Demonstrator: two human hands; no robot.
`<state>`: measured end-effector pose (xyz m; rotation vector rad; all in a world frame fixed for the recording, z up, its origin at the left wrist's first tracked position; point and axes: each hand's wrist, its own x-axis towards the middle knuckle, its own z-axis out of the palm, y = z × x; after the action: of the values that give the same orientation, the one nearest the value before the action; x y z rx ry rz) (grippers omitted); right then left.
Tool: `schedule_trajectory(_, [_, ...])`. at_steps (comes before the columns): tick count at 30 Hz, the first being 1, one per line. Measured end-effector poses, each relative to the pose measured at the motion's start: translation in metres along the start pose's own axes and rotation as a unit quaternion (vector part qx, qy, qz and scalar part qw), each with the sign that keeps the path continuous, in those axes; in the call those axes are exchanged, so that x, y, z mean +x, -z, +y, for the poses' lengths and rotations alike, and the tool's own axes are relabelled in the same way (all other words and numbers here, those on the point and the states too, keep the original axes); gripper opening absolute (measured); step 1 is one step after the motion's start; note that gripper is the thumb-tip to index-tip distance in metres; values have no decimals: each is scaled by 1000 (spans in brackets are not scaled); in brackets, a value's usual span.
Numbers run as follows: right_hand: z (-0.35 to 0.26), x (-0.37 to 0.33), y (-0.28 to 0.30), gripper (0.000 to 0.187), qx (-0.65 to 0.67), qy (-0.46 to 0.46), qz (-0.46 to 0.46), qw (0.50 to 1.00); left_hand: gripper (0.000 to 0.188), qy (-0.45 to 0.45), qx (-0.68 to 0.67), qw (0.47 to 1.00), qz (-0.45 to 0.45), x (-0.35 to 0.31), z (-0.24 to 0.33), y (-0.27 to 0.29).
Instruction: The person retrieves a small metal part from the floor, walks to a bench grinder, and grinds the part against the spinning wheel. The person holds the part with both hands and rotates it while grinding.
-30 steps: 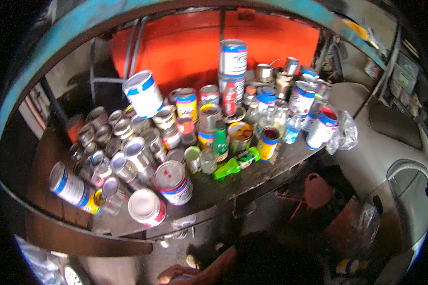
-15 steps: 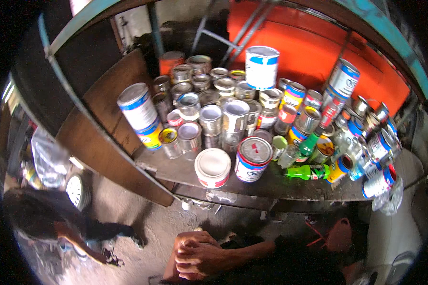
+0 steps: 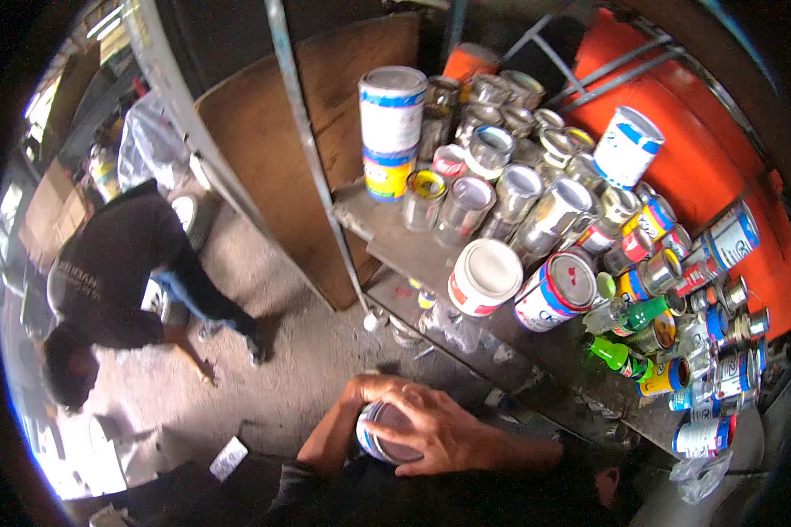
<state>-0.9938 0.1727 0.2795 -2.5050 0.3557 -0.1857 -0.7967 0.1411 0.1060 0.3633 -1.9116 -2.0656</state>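
My left hand (image 3: 373, 387) curls round the far side of a small paint can (image 3: 380, 449) with a greyish lid and a blue and white label. Across the top of that can lies my right hand (image 3: 442, 432), its fingers bent over the lid and rim. Both hands are close together, low in the view, in front of a shelf (image 3: 360, 220). On the shelf's near edge stand a white tub (image 3: 488, 270) and a paint can with a red-marked lid (image 3: 561, 290), apart from my hands.
Many empty tins (image 3: 466, 206) crowd the shelf, with a stacked pair of cans (image 3: 391, 132) at its left end. A green bottle (image 3: 620, 356) lies among cans. To the left another person (image 3: 119, 272) bends toward the floor. A metal post (image 3: 294, 105) rises at the shelf corner.
My view has swung left, so the shelf appears farther right and more of the bending person shows. The can between my hands, hidden before, is now visible.
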Motion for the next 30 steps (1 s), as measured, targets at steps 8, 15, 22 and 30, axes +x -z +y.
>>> schedule_trajectory(8, [0,0,10,64,73,30,80,994,38,160,-85,982,52,10,43,-10])
schedule_trajectory(15, [9,-18,12,72,231,15,173,957,34,99,-35,988,117,3,41,-13])
schedule_trajectory(22, [39,-12,-21,82,432,157,257,850,39,-41,-67,996,40,5,17,-7])
schedule_trajectory(30, [42,4,-45,93,706,210,256,626,37,61,-22,998,3,1,29,3])
